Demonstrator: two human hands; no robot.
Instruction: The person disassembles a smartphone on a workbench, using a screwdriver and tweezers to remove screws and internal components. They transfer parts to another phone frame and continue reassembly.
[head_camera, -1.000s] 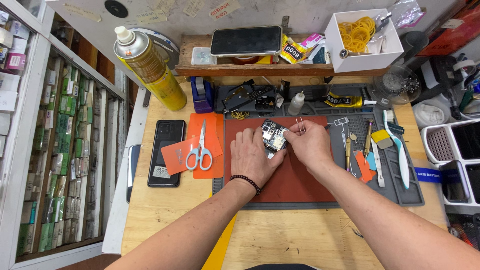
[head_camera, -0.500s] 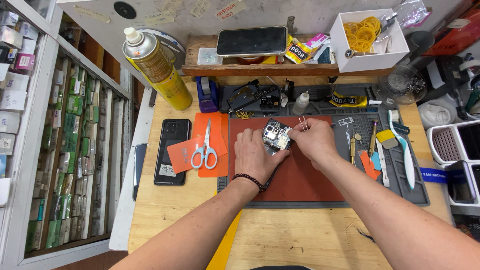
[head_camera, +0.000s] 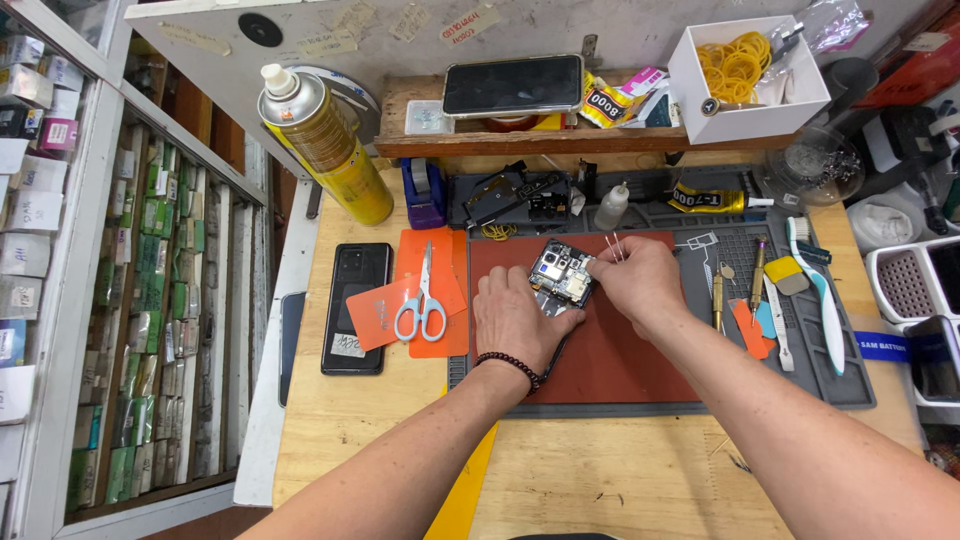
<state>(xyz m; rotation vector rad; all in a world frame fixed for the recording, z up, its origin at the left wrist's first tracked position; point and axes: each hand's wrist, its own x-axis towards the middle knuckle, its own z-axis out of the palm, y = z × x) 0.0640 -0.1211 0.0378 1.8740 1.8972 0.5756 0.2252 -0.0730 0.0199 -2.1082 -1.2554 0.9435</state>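
An opened phone with bare circuit parts lies on a dark red mat at the bench's middle. My left hand rests on the phone's lower left and steadies it; a dark bead bracelet is on that wrist. My right hand pinches metal tweezers, their tips pointing up, right beside the phone's top right corner.
Blue-handled scissors lie on orange cards beside a black phone. A yellow spray can leans at the back left. Screwdrivers, picks and a brush lie at the right; a white box of rubber bands and a phone sit on the shelf.
Both hands stay on the opened phone with only slight finger shifts. The view has drifted a little.
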